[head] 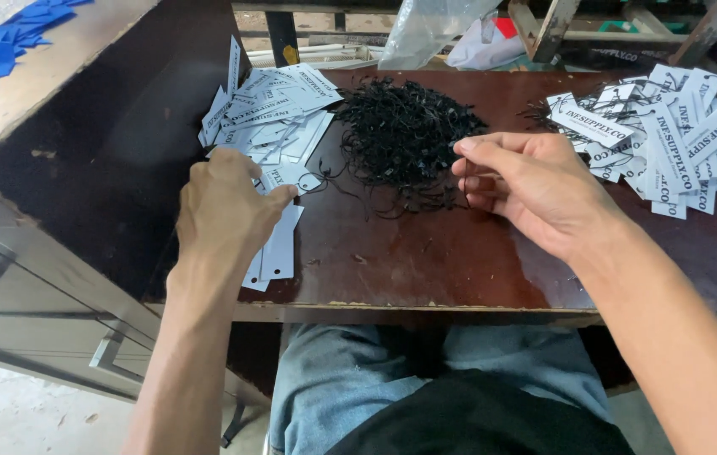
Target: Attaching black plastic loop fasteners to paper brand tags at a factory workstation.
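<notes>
On the dark table (426,261): white paper tags, black strings and both hands are seen.
Left hand (228,211): laid palm down, fingers curled onto a white tag (278,244) at the table's left edge, below the loose tag pile (270,109).
Right hand (535,190): raised on edge, thumb and forefinger pinched on a thin black string (462,195).
String heap (405,131): piled between the hands.
Strung tags (662,139): heaped at far right.

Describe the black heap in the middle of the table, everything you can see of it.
The heap of black strings is a loose, tangled mound of thin, short, cord-like loops, lying on the dark brown table between two piles of white tags. Stray strands trail out along its near edge. The right hand pinches at its right edge; whether a strand is gripped cannot be told. The left hand is not touching it.
</notes>
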